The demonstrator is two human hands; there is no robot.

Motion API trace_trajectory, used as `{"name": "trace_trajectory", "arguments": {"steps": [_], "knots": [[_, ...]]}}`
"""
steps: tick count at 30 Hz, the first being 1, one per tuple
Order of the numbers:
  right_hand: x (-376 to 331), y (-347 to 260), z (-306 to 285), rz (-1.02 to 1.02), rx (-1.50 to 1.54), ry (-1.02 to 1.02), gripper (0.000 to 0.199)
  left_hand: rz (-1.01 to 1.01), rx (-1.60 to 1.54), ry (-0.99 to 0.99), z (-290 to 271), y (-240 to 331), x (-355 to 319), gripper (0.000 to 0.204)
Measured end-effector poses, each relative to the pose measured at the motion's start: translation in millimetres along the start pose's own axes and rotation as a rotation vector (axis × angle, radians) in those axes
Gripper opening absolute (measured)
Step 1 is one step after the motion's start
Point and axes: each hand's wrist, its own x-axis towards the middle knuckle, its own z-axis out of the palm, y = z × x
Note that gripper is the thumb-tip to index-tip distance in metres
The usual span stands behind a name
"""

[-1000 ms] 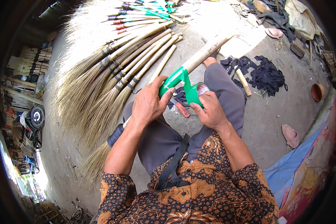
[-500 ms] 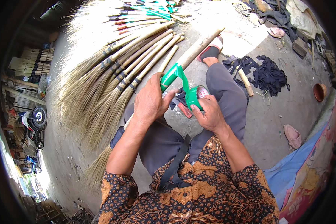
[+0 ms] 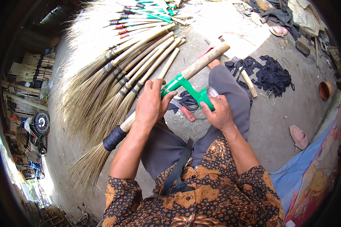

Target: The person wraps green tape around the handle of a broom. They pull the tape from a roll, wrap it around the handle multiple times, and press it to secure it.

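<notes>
A broom with a pale wooden handle [image 3: 205, 60] lies slantwise across my lap, its bristles [image 3: 88, 162] at the lower left beyond a black binding [image 3: 114, 138]. Green tape [image 3: 174, 83] wraps the handle's middle. My left hand [image 3: 150, 101] grips the handle just below that wrap, thumb along the green band. Held in my right hand [image 3: 219, 115] is a roll of green tape [image 3: 206, 97], from which a taut strip runs to the handle. A red-handled knife [image 3: 187, 114] rests on the floor between my legs, near black cloth strips.
Several finished-looking brooms [image 3: 140, 70] lie fanned out to the left, some at the back with green handles. Black cloth scraps [image 3: 274, 77] and a short wooden piece [image 3: 248, 82] are on the right. Further right are a brown pot [image 3: 325, 91] and a pink shoe [image 3: 298, 137].
The broom has turned and shifted, so its handle tip sits lower and its black binding and bristles show more. The tape roll has moved slightly right, and the strip is stretched straighter.
</notes>
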Motion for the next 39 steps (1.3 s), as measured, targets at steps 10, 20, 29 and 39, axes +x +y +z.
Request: {"name": "trace_trajectory", "arguments": {"steps": [10,20,29,39], "knots": [[3.2,4.3,14.5,0.093,0.091,0.002,0.022,-0.096,-0.042,-0.314,2.4,11.8,9.1,0.062],[6.9,1.5,15.7,0.106,0.133,0.038,0.025,0.100,-0.050,-0.162,9.1,7.6,8.2,0.049],[19.3,9.8,20.1,0.129,0.110,0.017,0.027,-0.166,-0.291,-0.429,3.2,10.2,14.9,0.044],[20.4,7.8,10.8,-0.020,0.157,0.021,0.020,0.009,-0.061,-0.170,15.3,13.6,7.0,0.048]]}}
